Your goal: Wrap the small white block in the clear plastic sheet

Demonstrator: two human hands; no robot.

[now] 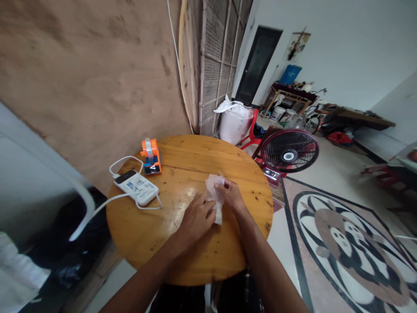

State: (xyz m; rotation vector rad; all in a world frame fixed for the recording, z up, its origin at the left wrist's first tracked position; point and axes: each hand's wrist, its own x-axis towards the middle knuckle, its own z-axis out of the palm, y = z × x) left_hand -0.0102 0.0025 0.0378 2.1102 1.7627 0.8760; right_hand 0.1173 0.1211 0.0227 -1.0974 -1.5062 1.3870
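A thin, crumpled, pinkish-white sheet [215, 183] lies over the round wooden table in front of me; I cannot tell whether it is tissue or plastic film. My right hand [230, 193] pinches its upper right edge between thumb and fingers. At its lower left side, my left hand [198, 213] has curled fingers and thumb closed on the edge. Part of the sheet is hidden behind my fingers.
On the left of the wooden table [182, 152] are a white power bank [140, 188] with looped cables and an orange and blue tape dispenser [151, 156]. Beyond the right edge stand a dark red fan [289, 152], a red chair [252, 132] and a white sack [233, 124].
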